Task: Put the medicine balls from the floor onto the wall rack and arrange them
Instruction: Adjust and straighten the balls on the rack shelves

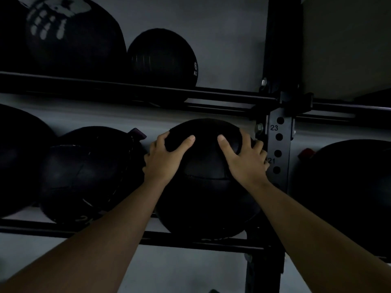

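Note:
A black medicine ball (206, 187) rests on the lower rails of the wall rack (190, 240), just left of the upright post. My left hand (167, 157) grips its upper left side with the fingers spread over the top. On the upper right side my right hand (243, 157) grips it, squeezed between ball and post. To its left sit a stitched black ball (88, 172) and another dark ball (19, 159) at the frame's edge. The upper shelf holds a large ball with white print (72, 37) and a smaller 6 kg ball (163, 58).
The perforated upright post (278, 153), numbered 23 and 21, stands right beside the held ball. Another big black ball (349, 193) sits right of the post. The upper rail (148, 92) runs close above. A grey wall lies behind. The scene is dim.

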`<move>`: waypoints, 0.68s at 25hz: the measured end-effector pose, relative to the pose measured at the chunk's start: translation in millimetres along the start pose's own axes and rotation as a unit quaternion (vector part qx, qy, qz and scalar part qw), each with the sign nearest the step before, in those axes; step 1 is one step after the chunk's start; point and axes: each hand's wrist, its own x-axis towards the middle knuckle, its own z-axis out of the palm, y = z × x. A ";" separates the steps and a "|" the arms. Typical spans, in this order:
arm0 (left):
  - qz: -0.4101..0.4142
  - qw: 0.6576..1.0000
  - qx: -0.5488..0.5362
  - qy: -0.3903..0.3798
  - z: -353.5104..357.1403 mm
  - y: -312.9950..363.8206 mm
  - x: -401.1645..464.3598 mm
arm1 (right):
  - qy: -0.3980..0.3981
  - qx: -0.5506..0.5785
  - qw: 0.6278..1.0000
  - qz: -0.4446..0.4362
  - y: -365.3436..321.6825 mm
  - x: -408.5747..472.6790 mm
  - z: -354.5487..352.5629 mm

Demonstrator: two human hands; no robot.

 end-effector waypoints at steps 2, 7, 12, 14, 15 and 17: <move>-0.014 1.000 0.003 0.016 3.2 5.9 0.5 | -0.019 -0.013 1.000 -0.009 -1.0 11.6 -3.9; -0.029 0.998 -0.010 0.052 6.8 11.7 3.1 | 0.001 -0.015 0.998 -0.064 -3.5 21.6 -4.0; -0.012 0.999 -0.008 0.042 1.1 2.0 -11.4 | 0.021 0.029 0.994 -0.108 10.7 1.3 -1.3; -0.011 0.999 -0.012 0.032 -1.6 0.7 -17.2 | 0.022 0.033 0.992 -0.117 12.5 -5.8 -2.9; -0.012 0.999 -0.016 0.031 -2.3 0.9 -19.2 | 0.023 0.030 0.992 -0.119 11.8 -8.9 -3.6; -0.016 0.999 -0.021 0.032 -3.4 2.4 -21.5 | 0.031 0.025 0.993 -0.109 9.0 -14.2 -4.1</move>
